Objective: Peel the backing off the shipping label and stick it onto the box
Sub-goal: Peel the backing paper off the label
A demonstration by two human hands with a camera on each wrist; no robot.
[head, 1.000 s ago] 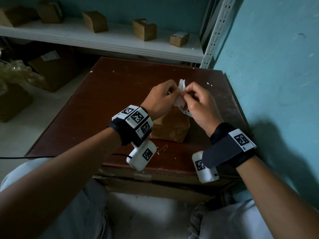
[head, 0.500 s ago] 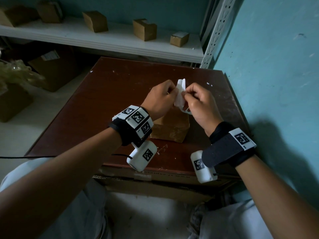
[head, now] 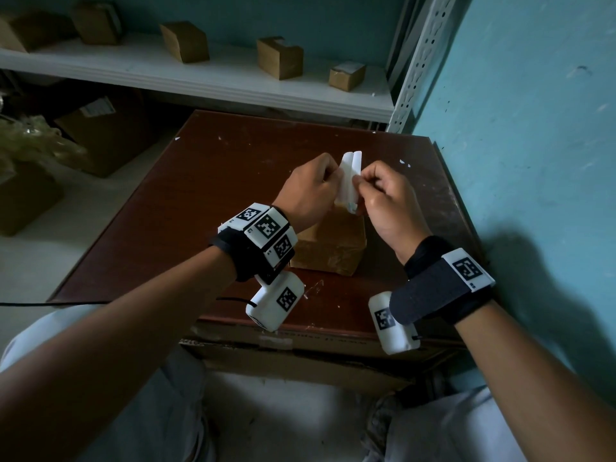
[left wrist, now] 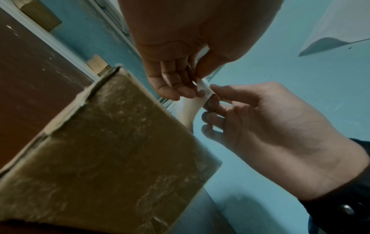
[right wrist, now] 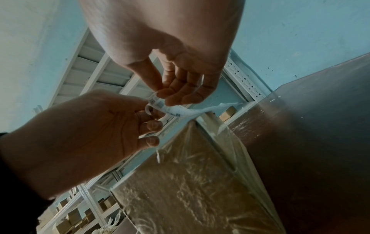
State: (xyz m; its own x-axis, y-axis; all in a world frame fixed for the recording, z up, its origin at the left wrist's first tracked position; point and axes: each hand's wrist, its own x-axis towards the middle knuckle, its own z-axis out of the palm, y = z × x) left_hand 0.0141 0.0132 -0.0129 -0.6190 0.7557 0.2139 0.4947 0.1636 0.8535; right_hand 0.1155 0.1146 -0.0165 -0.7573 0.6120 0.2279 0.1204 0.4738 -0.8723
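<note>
Brown table (head: 206,195), box (head: 333,248) partly hidden behind wrists. Left hand (head: 308,191) and right hand (head: 386,201) above it, fingers pinching white label (head: 350,181). Backing separation hard to make out.

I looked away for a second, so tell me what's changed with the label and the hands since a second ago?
The shipping label has opened into two white strips at its top, where one crumpled edge showed before, so the peel seems to be starting. Both the left hand and right hand still pinch it above the box, which has not moved on the table.
</note>
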